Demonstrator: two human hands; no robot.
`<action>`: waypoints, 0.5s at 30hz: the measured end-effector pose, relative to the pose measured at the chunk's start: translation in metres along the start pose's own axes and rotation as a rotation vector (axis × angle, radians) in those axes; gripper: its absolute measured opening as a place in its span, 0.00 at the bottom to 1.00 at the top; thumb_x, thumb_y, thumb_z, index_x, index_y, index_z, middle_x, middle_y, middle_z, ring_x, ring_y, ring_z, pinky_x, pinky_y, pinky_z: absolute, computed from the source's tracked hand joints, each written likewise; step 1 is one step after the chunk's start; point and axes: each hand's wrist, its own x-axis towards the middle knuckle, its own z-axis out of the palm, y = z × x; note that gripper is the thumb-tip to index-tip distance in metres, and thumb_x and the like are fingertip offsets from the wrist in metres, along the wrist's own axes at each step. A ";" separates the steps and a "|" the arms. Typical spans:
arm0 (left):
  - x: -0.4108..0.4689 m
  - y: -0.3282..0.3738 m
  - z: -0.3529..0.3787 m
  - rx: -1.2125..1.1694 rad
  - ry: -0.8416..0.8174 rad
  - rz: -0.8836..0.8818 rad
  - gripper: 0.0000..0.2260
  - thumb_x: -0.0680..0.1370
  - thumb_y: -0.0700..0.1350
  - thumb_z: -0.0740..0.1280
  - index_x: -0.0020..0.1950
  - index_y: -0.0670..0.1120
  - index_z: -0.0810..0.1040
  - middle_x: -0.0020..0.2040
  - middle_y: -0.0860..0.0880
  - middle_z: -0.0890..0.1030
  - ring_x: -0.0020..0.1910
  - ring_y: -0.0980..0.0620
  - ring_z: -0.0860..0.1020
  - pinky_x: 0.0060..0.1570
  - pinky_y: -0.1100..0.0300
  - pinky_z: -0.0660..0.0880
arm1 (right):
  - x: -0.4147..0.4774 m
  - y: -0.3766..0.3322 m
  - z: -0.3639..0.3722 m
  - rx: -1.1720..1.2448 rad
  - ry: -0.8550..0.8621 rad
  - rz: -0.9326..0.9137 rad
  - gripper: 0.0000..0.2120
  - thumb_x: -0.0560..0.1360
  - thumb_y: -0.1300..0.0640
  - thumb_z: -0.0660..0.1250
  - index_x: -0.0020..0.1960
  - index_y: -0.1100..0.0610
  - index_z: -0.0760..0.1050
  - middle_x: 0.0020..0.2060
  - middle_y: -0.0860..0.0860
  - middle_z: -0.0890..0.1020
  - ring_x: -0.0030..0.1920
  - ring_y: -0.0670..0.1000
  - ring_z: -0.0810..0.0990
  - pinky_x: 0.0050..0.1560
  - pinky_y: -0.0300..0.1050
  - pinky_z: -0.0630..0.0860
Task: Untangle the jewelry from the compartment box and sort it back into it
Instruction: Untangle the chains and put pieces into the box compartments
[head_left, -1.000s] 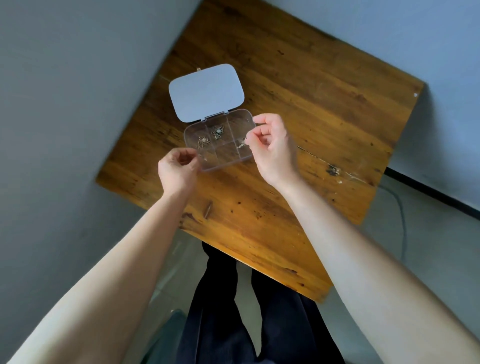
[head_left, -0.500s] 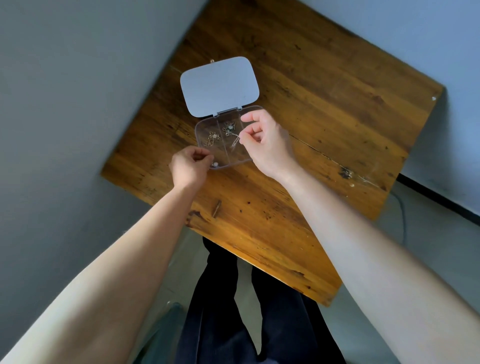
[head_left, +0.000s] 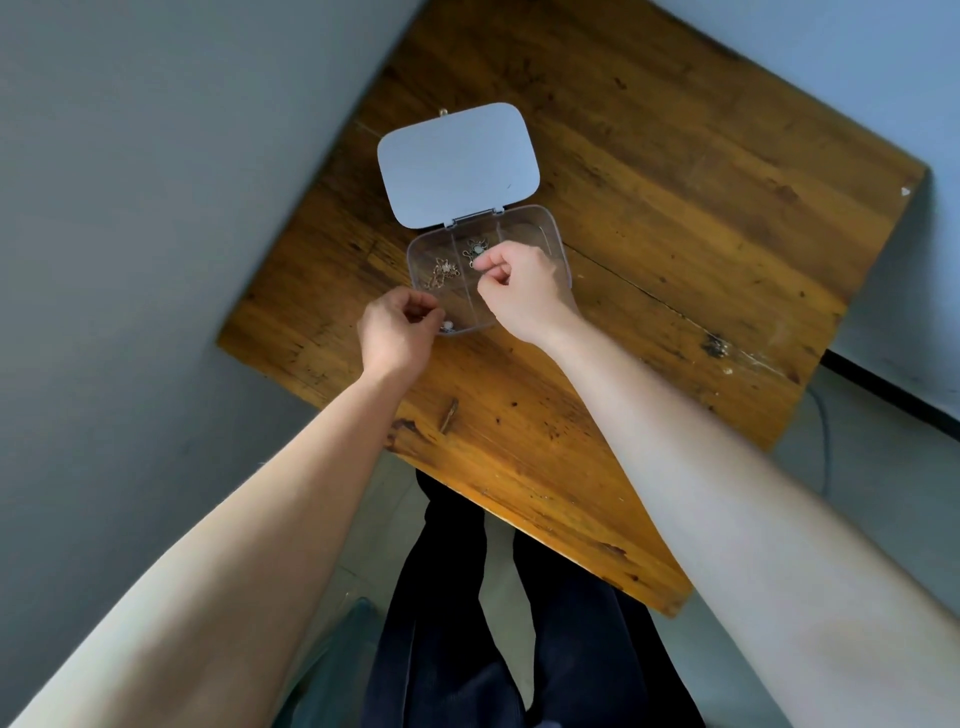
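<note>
Head view: a clear plastic compartment box sits on a worn wooden table, its pale lid swung fully open and lying flat on the table on the far side of the hinge. Thin dividers split the box into several cells.

In the far-left cell lies a gold-coloured chain tangle. In the far-middle cell lies a darker piece of jewelry with a pale stone. A small pale bit shows in the near-left corner cell, just beside the left thumb; it is too small to identify.

The left hand rests at the box's near-left corner, fingers curled inward with thumb and forefinger tips pressed together at the rim; whether they grip the wall or something tiny cannot be told.

The right hand hovers over the middle of the box, covering the near cells. Its fingers are curled into a loose fist, thumb and forefinger pinched together just beside the darker piece; a fine link appears to sit at the fingertips, but whether it is truly gripped is unclear.

Below the table's near edge, dark trousers are visible.
</note>
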 end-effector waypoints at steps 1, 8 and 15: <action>0.000 -0.001 0.000 -0.002 -0.001 0.002 0.03 0.74 0.43 0.73 0.45 0.50 0.82 0.43 0.53 0.83 0.43 0.55 0.81 0.43 0.58 0.80 | -0.001 -0.005 -0.001 0.044 0.016 -0.011 0.10 0.77 0.57 0.67 0.57 0.50 0.81 0.42 0.42 0.82 0.46 0.44 0.80 0.47 0.39 0.77; -0.002 0.000 0.002 -0.075 0.027 -0.037 0.03 0.74 0.43 0.73 0.45 0.50 0.82 0.43 0.53 0.84 0.43 0.54 0.82 0.46 0.55 0.82 | -0.018 -0.030 -0.027 0.239 0.163 -0.071 0.09 0.74 0.57 0.69 0.53 0.53 0.83 0.38 0.39 0.81 0.40 0.40 0.80 0.39 0.27 0.76; -0.003 0.000 0.001 -0.110 0.034 -0.071 0.05 0.73 0.43 0.74 0.42 0.52 0.82 0.42 0.54 0.84 0.43 0.56 0.83 0.46 0.56 0.81 | -0.013 -0.020 -0.032 0.176 0.069 0.003 0.09 0.75 0.57 0.68 0.53 0.52 0.83 0.41 0.44 0.85 0.45 0.43 0.83 0.43 0.31 0.76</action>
